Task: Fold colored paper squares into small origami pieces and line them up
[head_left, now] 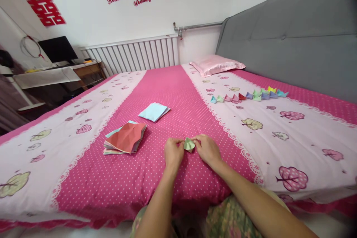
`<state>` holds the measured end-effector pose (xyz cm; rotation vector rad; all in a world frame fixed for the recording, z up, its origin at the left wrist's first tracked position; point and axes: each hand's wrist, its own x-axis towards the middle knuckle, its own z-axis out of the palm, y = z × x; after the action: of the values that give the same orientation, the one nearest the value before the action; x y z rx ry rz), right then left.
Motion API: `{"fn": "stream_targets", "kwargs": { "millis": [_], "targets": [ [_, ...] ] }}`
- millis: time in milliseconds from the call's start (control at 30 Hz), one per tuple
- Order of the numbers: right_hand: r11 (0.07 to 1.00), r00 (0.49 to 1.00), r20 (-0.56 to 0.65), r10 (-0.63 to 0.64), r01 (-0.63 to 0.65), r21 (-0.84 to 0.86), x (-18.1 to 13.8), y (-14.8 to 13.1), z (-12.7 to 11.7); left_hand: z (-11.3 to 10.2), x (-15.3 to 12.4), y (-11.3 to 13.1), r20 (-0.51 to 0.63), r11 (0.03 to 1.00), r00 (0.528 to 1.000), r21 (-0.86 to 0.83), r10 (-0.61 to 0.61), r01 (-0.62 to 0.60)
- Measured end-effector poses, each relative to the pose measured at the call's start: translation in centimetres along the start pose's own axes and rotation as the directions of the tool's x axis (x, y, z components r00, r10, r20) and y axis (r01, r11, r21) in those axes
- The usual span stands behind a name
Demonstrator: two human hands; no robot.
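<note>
A small light-green folded paper boat (189,144) is held just above the pink dotted bedspread (167,85), near the bed's front edge. My left hand (173,153) pinches its left end between thumb and fingers. On the opposite end, my right hand (207,148) is closed in a similar pinch. Left of my hands lies a thick, creased stack of coloured paper with a red sheet (126,137) on top. A smaller stack of light-blue paper (154,112) rests farther back.
Several folded paper boats (242,97) stand in a row on the right side of the bed. Behind them are a pink pillow (216,65) and a grey headboard (292,26). A white radiator (134,55) runs along the wall, and a desk with a monitor (58,49) stands far left.
</note>
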<state>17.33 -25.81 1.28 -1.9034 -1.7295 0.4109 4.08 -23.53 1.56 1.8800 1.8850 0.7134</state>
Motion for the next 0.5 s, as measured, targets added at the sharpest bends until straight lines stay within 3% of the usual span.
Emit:
{"fn": "stream_targets", "kwargs": {
  "millis": [200, 367, 500],
  "targets": [
    [0.984, 0.994, -0.098, -0.055, 0.070, 0.163, -0.9, 0.1, -1.0, -0.9, 0.8, -1.2, -0.092, 0.996, 0.994, -0.077, -0.057, 0.050],
    [0.963, 0.992, -0.013, -0.127, 0.126, 0.236, -1.4, -0.4, -0.9, -1.4, 1.5, -1.7, -0.109, 0.995, 0.991, -0.078, -0.071, 0.063],
    [0.980, 0.995, 0.001, -0.098, 0.096, 0.171, -1.0, -0.4, -0.5, -1.2, 2.5, -2.2, -0.143, 0.999, 0.989, 0.026, -0.032, 0.036]
  ]
}}
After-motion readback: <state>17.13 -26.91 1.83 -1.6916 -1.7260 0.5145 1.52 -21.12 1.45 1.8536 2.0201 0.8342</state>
